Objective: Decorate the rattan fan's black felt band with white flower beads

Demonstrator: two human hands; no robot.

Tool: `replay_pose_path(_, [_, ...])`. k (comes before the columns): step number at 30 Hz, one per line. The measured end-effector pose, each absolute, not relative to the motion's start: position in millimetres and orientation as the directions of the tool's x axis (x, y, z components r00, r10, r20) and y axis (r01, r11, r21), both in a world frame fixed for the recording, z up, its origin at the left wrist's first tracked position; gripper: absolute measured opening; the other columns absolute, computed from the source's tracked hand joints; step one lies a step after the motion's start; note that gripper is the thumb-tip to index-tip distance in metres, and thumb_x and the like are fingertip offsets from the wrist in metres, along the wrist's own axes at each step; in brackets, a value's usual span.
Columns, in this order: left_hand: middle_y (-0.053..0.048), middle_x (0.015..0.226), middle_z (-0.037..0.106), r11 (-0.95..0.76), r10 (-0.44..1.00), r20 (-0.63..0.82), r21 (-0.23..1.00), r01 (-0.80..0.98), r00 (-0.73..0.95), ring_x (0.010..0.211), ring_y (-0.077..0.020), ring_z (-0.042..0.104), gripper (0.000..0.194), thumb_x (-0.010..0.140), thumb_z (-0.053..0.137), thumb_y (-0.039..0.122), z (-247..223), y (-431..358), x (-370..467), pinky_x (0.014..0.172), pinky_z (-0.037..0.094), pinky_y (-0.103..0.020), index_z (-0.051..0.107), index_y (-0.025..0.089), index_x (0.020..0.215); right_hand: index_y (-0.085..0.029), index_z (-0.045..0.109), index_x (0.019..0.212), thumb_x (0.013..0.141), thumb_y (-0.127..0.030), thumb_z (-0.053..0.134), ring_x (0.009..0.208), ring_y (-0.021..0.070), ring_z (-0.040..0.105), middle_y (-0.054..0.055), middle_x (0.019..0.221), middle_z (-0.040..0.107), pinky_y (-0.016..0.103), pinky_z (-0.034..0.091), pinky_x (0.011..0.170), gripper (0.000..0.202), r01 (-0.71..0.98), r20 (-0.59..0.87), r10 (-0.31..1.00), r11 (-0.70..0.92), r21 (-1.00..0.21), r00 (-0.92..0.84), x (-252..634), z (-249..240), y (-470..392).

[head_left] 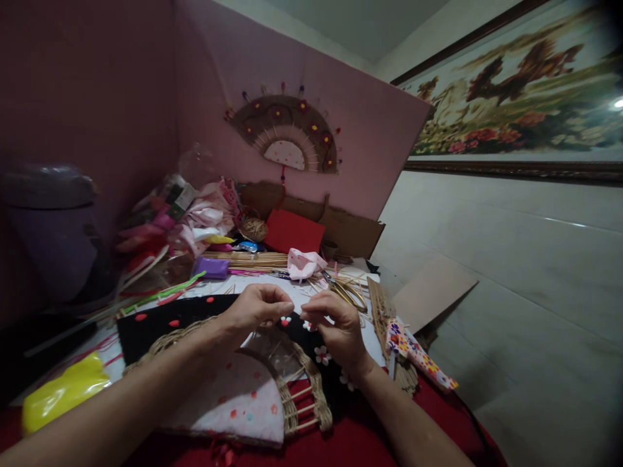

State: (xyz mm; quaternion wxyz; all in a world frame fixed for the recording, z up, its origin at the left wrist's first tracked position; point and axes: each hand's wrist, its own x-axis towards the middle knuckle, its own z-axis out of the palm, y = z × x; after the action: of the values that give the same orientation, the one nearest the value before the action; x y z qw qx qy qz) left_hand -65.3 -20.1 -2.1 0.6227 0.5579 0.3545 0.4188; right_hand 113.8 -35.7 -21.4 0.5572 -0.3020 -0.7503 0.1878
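Note:
A large fan lies on the table, with a black band point(178, 314), woven cord over sticks point(291, 402) and a white spotted half-round piece point(233, 402). Red dots and white flowers point(322, 354) with red centres sit on the black band. My left hand point(257, 308) is above the band's middle, thumb and fingers pinched together. Close to its right, my right hand point(338, 324) also has its fingertips together. Anything between the fingertips of either hand is too small to make out.
Yellow packet point(65, 392) at left; purple packet point(211, 268), sticks point(257, 260), pink cloth point(305, 264) and gold-handled scissors point(346, 293) behind the hands. Flowered fabric point(421, 360) lies right. Another fan point(282, 133) hangs on the pink board.

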Motion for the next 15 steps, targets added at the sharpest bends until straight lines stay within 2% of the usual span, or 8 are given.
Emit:
replay_pose_path(6, [0.001, 0.052, 0.059, 0.051, 0.893, -0.012, 0.996, -0.074, 0.450, 0.043, -0.0061, 0.043, 0.030, 0.055, 0.076, 0.034, -8.4, -19.1, -62.4, 0.045, 0.029, -0.020, 0.067, 0.012, 0.072, -0.020, 0.063, 0.075, 0.074, -0.017, 0.064, 0.062, 0.0128, 0.057, 0.001, 0.071, 0.060, 0.025, 0.048, 0.057, 0.003, 0.275, 0.687, 0.704, 0.706, -0.652, -0.179, 112.8, -21.0, -38.7])
replay_pose_path(15, [0.002, 0.051, 0.058, -0.007, 0.843, 0.029, 0.999, -0.043, 0.537, 0.040, -0.0053, 0.044, 0.027, 0.063, 0.070, 0.037, -4.5, -22.4, -62.4, 0.043, 0.029, -0.020, 0.064, 0.012, 0.068, -0.019, 0.059, 0.071, 0.075, -0.015, 0.062, 0.063, 0.0128, 0.054, 0.000, 0.068, 0.057, 0.025, 0.045, 0.059, 0.006, 0.329, 0.733, 0.635, 0.765, -0.553, -0.245, 112.5, -18.4, -40.5])
